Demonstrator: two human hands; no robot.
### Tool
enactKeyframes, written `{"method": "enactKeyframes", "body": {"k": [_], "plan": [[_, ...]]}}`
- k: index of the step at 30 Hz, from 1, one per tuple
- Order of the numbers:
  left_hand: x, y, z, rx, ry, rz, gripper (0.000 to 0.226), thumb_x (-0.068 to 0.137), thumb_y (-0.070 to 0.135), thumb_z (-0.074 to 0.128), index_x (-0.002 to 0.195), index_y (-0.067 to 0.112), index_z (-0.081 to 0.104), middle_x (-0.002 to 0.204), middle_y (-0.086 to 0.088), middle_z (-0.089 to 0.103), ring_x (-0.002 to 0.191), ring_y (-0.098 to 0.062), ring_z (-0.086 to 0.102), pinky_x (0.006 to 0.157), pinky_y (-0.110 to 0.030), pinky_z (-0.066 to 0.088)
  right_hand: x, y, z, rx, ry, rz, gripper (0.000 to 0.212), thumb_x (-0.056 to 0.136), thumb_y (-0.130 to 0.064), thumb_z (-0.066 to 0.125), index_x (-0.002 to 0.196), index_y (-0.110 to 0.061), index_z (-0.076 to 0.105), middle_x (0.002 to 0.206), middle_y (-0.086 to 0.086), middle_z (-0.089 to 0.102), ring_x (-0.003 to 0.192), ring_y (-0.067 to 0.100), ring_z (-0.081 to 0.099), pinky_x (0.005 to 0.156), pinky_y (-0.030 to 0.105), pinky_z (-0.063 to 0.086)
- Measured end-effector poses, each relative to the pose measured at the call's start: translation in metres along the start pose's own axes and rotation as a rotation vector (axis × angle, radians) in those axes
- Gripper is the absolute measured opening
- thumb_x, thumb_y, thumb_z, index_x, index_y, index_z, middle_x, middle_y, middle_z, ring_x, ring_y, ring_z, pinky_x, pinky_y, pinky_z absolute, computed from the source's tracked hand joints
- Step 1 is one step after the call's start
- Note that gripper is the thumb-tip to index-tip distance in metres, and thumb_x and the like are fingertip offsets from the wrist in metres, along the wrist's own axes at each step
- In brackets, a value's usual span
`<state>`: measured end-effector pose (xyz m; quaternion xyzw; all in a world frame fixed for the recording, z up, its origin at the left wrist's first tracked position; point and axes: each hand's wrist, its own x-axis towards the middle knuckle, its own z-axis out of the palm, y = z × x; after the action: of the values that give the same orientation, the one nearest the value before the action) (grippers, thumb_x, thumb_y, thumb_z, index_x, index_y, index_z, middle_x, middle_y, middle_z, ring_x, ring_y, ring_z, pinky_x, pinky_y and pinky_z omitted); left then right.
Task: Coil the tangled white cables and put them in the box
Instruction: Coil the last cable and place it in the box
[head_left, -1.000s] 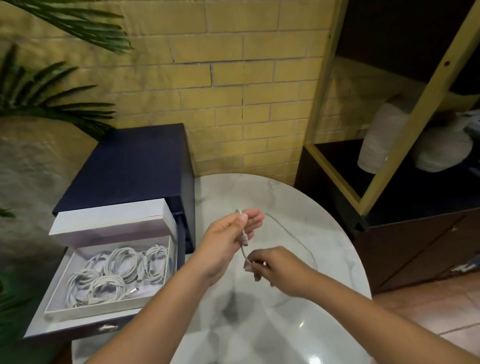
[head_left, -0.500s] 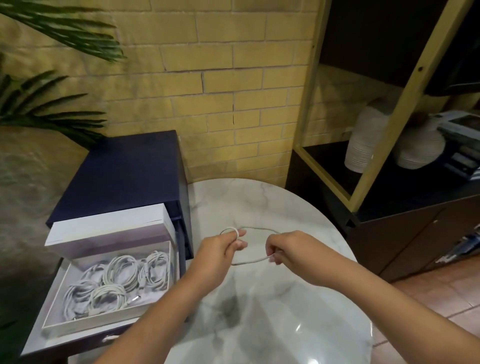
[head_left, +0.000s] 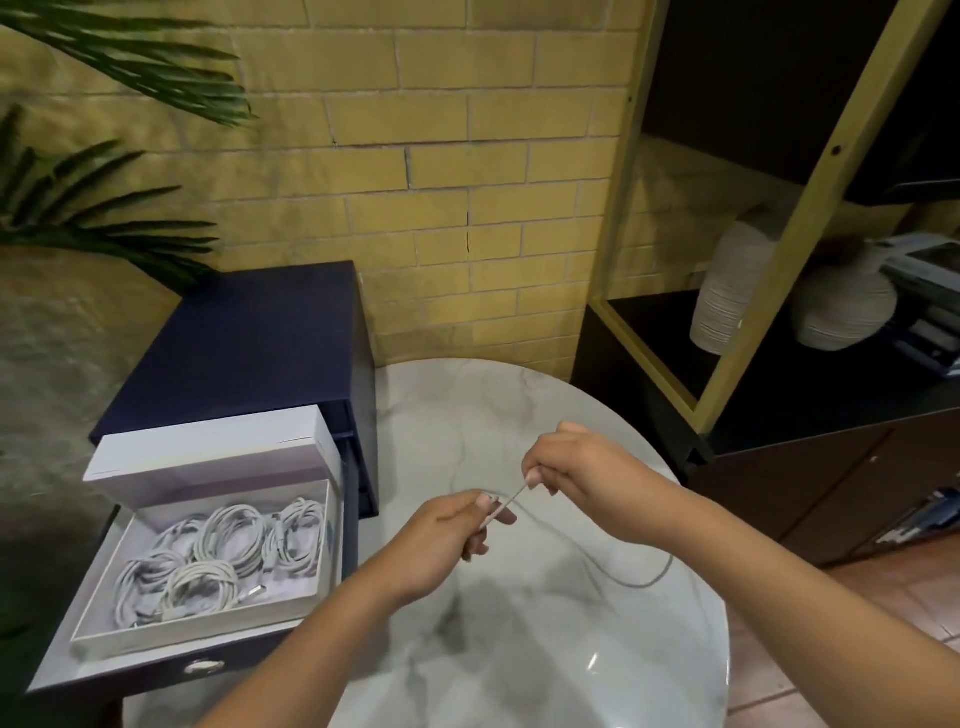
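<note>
One thin cable (head_left: 508, 502) between left hand (head_left: 441, 535) and right hand (head_left: 576, 462), its loop faint.

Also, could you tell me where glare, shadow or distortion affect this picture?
Head view: glare spots on the marble table; a soft shadow under the left hand; shelf posts lean from wide-angle distortion; the thin cable is faint against the marble.
</note>
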<state>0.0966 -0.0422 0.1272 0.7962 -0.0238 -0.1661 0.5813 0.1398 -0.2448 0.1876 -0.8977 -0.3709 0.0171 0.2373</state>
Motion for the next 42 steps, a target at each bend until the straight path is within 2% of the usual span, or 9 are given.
{"method": "enactKeyframes", "body": {"k": [5,12,18,24,29,34,36,38,42], "plan": [[-0.007,0.009,0.0,-0.037,0.017,0.071,0.042,0.1,0.045,0.039,0.083,0.025,0.072,0.061,0.011,0.039,0.063,-0.011,0.043,0.064,-0.014,0.042,0.002,0.007,-0.003,0.047,0.029,0.05,0.02,0.1,-0.02,0.046,0.094,-0.015,0.064,0.075,-0.025,0.047,0.087,-0.014,0.042,0.073,0.005,0.033],[-0.015,0.027,-0.013,0.013,-0.052,0.064,0.038,0.094,0.046,0.048,0.073,0.024,0.069,0.053,0.003,0.036,0.054,-0.013,0.034,0.059,-0.025,0.034,0.002,0.021,-0.005,0.181,0.171,0.097,0.009,0.093,-0.023,0.059,0.093,-0.016,0.064,0.085,-0.006,0.061,0.079,0.008,0.053,0.069,0.027,0.046],[-0.018,0.025,-0.016,0.206,-0.088,-0.008,0.035,0.1,0.041,0.043,0.089,0.024,0.072,0.061,0.01,0.041,0.057,-0.008,0.039,0.063,-0.022,0.037,0.004,0.021,-0.008,0.07,0.354,-0.038,0.005,0.091,-0.016,0.061,0.092,-0.013,0.065,0.085,-0.019,0.053,0.082,0.001,0.051,0.071,0.014,0.042],[-0.019,0.032,-0.013,-0.115,-0.013,0.061,0.036,0.103,0.026,0.039,0.088,0.014,0.069,0.055,0.008,0.032,0.053,-0.009,0.032,0.055,-0.021,0.033,0.008,0.03,-0.005,0.08,0.401,0.031,0.008,0.091,-0.018,0.062,0.093,-0.012,0.066,0.086,-0.01,0.059,0.082,0.004,0.054,0.071,0.017,0.045],[-0.02,0.044,-0.015,-0.413,0.007,0.044,0.039,0.104,0.022,0.033,0.096,0.002,0.066,0.052,0.004,0.028,0.046,-0.009,0.026,0.05,-0.021,0.031,0.004,0.044,0.01,0.108,0.295,0.207,0.019,0.097,-0.025,0.052,0.096,-0.014,0.067,0.077,-0.006,0.059,0.074,0.007,0.054,0.067,0.029,0.046],[-0.02,0.056,-0.016,-0.596,-0.042,0.106,0.035,0.103,0.013,0.031,0.125,0.006,0.057,0.063,0.001,0.05,0.057,-0.012,0.042,0.067,-0.026,0.038,-0.004,0.046,0.043,0.094,0.025,0.324,0.022,0.101,-0.027,0.042,0.098,-0.025,0.064,0.072,-0.009,0.058,0.063,0.002,0.051,0.058,0.015,0.035],[-0.018,0.059,-0.014,-0.59,-0.049,0.112,0.033,0.103,0.01,0.033,0.13,0.01,0.052,0.075,0.001,0.065,0.063,-0.011,0.053,0.071,-0.023,0.046,-0.005,0.037,0.055,0.09,-0.062,0.296,0.022,0.1,-0.021,0.043,0.1,-0.025,0.065,0.067,-0.011,0.057,0.062,0.003,0.053,0.061,0.015,0.039],[-0.015,0.06,-0.012,-0.528,-0.041,0.12,0.032,0.103,0.01,0.034,0.13,0.016,0.05,0.092,0.001,0.073,0.075,-0.009,0.063,0.078,-0.02,0.051,-0.005,0.022,0.064,0.072,-0.17,0.241,0.025,0.096,-0.015,0.043,0.104,-0.022,0.065,0.067,-0.014,0.054,0.07,0.012,0.057,0.069,0.025,0.045],[-0.006,0.054,-0.009,-0.465,0.057,0.136,0.036,0.103,0.01,0.038,0.139,0.016,0.043,0.111,0.002,0.072,0.101,-0.01,0.068,0.093,-0.025,0.05,-0.003,-0.012,0.069,0.037,-0.322,0.176,0.031,0.102,-0.033,0.039,0.108,-0.014,0.063,0.076,-0.005,0.061,0.076,0.018,0.056,0.073,0.032,0.044]]}}
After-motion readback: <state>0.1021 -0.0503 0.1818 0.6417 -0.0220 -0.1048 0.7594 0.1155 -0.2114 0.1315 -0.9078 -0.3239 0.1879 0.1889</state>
